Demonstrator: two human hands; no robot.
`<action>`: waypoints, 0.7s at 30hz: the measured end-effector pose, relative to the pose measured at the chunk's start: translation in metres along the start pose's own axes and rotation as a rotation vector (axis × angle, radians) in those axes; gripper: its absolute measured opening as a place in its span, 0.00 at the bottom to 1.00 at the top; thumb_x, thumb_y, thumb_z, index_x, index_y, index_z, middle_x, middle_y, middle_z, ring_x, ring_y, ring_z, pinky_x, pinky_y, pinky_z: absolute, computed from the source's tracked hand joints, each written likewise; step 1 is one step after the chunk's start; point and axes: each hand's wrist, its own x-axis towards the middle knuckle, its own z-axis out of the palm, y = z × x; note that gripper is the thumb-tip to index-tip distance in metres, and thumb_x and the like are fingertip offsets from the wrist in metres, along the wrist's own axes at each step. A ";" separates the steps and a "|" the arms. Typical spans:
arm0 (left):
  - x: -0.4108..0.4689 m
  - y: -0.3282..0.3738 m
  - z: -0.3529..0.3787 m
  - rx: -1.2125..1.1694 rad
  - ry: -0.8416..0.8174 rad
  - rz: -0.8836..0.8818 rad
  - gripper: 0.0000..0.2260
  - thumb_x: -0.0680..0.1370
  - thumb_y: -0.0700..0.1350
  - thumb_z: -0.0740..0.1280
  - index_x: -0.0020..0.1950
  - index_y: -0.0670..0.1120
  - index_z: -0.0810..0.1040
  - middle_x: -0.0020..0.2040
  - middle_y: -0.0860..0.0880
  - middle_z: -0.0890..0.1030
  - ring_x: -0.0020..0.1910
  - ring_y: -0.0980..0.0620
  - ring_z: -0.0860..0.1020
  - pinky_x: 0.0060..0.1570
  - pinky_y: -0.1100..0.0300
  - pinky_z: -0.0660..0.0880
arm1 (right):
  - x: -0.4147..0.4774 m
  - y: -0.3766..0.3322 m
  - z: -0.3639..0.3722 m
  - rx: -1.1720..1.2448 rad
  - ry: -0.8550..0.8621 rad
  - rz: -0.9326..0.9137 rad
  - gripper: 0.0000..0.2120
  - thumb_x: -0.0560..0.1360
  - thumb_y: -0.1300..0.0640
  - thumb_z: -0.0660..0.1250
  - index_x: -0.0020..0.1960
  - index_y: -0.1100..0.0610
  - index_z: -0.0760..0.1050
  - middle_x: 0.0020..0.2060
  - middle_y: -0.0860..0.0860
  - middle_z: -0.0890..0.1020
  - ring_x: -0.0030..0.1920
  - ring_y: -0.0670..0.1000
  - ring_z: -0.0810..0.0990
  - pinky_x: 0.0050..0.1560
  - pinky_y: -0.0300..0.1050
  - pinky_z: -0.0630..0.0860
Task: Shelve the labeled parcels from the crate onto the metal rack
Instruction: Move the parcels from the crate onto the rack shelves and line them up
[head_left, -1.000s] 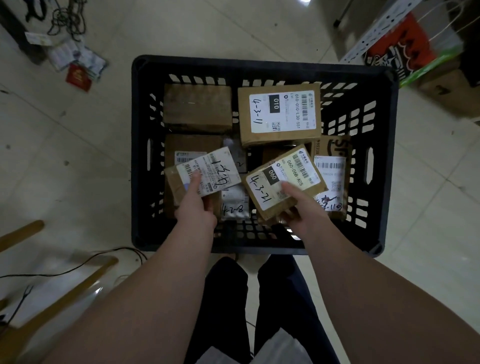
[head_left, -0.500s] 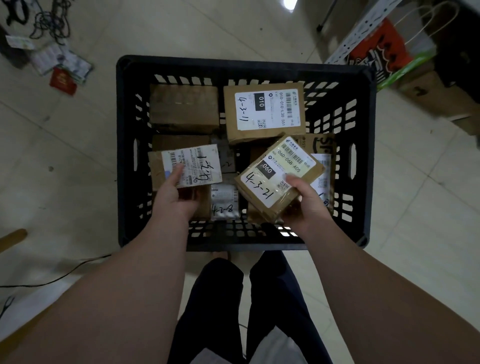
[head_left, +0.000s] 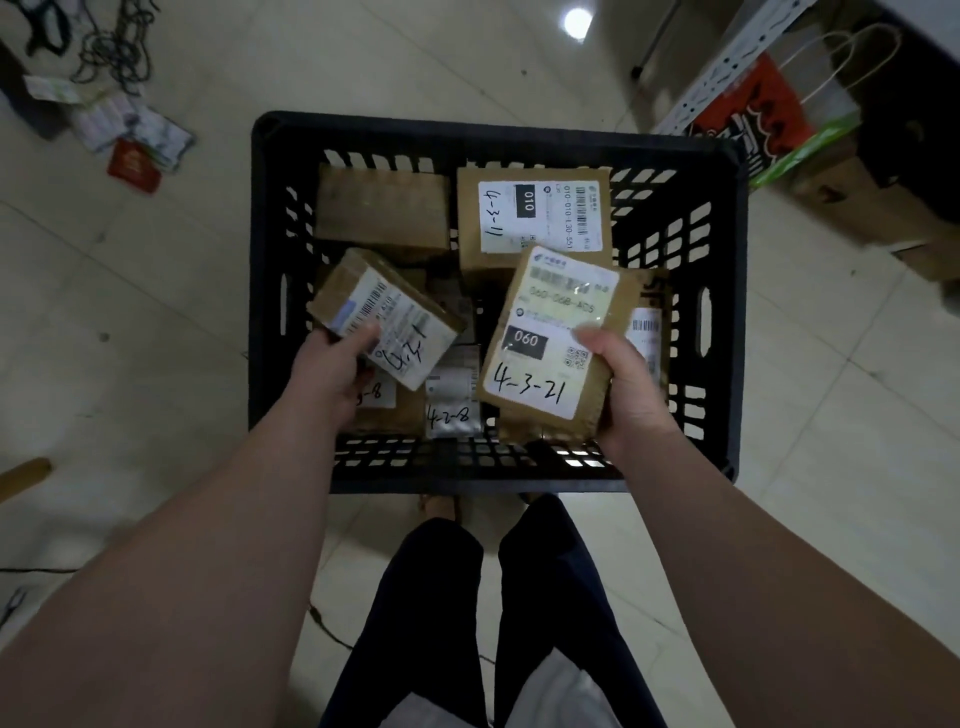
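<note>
1. You are early in the job, by my reading: the black crate (head_left: 270, 291) on the floor holds several parcels, and none can be seen on the metal rack, of which only a white perforated upright (head_left: 727, 67) shows at the far right.
2. Two parcels are lifted above the load, one in each hand, so I judge this to be the picking-up step; carrying and shelving are not yet done.
3. Left in the crate are at least an unlabelled brown box (head_left: 382, 208) at the far left, a box marked 4-3-11 (head_left: 535, 218) at the far right, a small silver packet marked 4-2-8 (head_left: 449, 410) at the near side, and others partly hidden beneath.
4. Your left hand (head_left: 332, 369) grasps the small box (head_left: 387, 317) by its near left corner, thumb on the label, the box tilted. Its handwritten code is too smeared to read for certain.
5. Your right hand (head_left: 631, 389) grasps the box marked 4-3-21 (head_left: 550, 338) along its near right edge, thumb on top, label facing up at you.
6. Both forearms reach forward and down over the crate's near rim, elbows apart.
</note>
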 end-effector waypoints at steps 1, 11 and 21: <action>0.000 0.002 -0.003 0.002 -0.025 -0.012 0.07 0.77 0.40 0.67 0.54 0.48 0.76 0.53 0.47 0.81 0.54 0.46 0.80 0.56 0.47 0.76 | 0.001 -0.004 0.003 -0.072 -0.005 -0.029 0.27 0.69 0.52 0.74 0.67 0.50 0.74 0.55 0.52 0.85 0.55 0.58 0.83 0.50 0.61 0.82; -0.009 -0.009 0.000 -0.108 -0.254 -0.127 0.19 0.78 0.36 0.62 0.66 0.53 0.71 0.52 0.46 0.81 0.49 0.46 0.81 0.40 0.48 0.80 | 0.018 -0.007 0.023 -0.427 -0.068 -0.046 0.20 0.71 0.55 0.73 0.61 0.46 0.74 0.51 0.50 0.84 0.47 0.53 0.85 0.47 0.53 0.82; -0.046 0.030 -0.006 0.074 -0.506 -0.035 0.32 0.70 0.41 0.72 0.70 0.59 0.67 0.57 0.45 0.83 0.56 0.43 0.81 0.52 0.44 0.78 | -0.016 -0.019 0.010 -0.157 -0.131 0.177 0.14 0.76 0.49 0.66 0.58 0.54 0.78 0.51 0.56 0.86 0.53 0.60 0.84 0.58 0.61 0.77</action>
